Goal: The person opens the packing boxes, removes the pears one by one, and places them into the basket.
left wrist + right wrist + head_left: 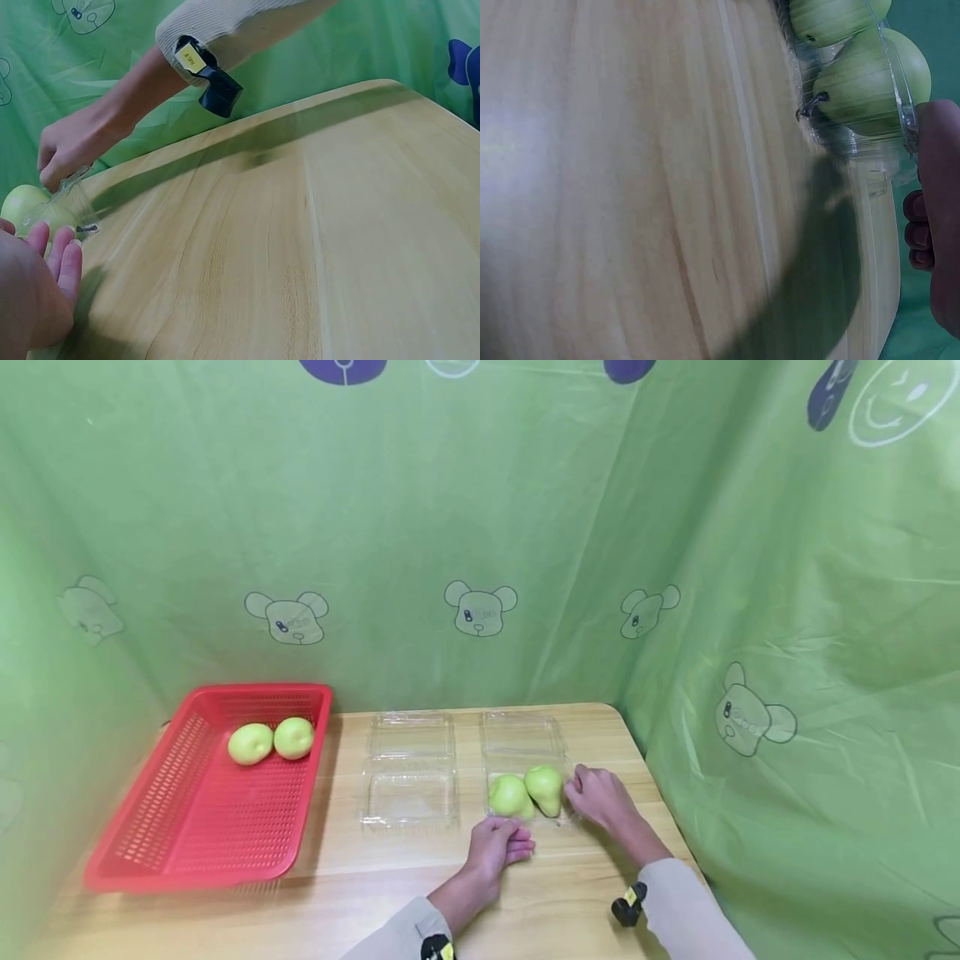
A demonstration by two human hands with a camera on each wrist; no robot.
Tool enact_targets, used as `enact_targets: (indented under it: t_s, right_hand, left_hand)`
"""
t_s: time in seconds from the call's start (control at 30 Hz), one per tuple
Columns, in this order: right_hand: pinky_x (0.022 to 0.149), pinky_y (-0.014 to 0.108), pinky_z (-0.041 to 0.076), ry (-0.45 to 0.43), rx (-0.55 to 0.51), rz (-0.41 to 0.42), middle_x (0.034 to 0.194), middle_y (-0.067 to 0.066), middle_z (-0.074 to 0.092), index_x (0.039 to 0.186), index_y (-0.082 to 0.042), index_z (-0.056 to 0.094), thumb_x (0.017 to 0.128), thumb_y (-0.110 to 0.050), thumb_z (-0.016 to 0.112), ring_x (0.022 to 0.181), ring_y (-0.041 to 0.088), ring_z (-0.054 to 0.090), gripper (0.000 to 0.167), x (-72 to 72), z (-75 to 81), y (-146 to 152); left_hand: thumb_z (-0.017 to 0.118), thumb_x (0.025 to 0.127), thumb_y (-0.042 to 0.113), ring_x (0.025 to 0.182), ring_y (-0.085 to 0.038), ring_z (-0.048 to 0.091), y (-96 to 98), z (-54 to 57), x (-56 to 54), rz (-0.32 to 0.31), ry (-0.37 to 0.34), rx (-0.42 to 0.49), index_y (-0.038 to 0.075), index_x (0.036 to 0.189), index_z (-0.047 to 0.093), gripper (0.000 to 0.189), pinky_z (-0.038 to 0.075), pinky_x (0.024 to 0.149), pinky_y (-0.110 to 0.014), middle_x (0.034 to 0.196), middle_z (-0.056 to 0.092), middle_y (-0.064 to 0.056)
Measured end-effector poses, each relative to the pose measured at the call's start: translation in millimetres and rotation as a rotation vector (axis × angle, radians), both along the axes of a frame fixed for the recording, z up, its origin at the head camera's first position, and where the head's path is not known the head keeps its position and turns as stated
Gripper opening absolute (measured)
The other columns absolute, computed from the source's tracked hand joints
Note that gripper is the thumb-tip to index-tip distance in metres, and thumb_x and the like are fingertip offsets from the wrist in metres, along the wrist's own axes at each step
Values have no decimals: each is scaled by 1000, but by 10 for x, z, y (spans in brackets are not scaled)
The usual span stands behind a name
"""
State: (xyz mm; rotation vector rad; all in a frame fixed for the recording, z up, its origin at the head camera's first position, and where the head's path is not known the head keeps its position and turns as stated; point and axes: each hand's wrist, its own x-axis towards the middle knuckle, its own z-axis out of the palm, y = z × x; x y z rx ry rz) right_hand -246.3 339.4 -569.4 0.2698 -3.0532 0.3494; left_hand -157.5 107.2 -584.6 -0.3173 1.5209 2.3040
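Two green pears [510,797] lie side by side in the near half of a clear plastic clamshell box [522,737], whose lid is folded back away from me. My right hand [600,795] pinches the box's right rim between thumb and bent fingers. In the right wrist view, the dark stem of one pear [874,82] presses close to the clear wall. My left hand [492,853] grips the near left edge of the box with thumb and index finger. Its other fingers [70,271] are loosely bent beside the wall.
Left of that box stands a second open clamshell box [412,820] with nothing in it. A red plastic basket [298,827] sits at the left, holding two round green fruits [293,738] near its back. Green printed curtains [390,535] hang behind and beside the wooden table [555,914].
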Motion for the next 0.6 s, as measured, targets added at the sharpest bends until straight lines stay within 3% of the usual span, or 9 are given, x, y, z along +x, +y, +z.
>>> enact_targets:
  t_s: [0.23,0.6]
  right_hand:
    - [58,33,48,-17,23,23,67,3,50,81,-14,53,98,-28,52,62,20,50,22,-92,13,5]
    - [55,28,43,-24,15,34,65,2,48,80,-15,52,96,-28,52,61,19,48,22,-173,-10,42]
  left_hand:
    - [59,103,19,78,-14,74,-13,-1,-26,-12,-14,-7,-8,116,60,30,67,82,-33,97,75,-13]
    - [59,102,18,75,-13,74,-54,13,-25,-70,-28,-9,-8,119,58,31,68,79,-32,92,74,-8]
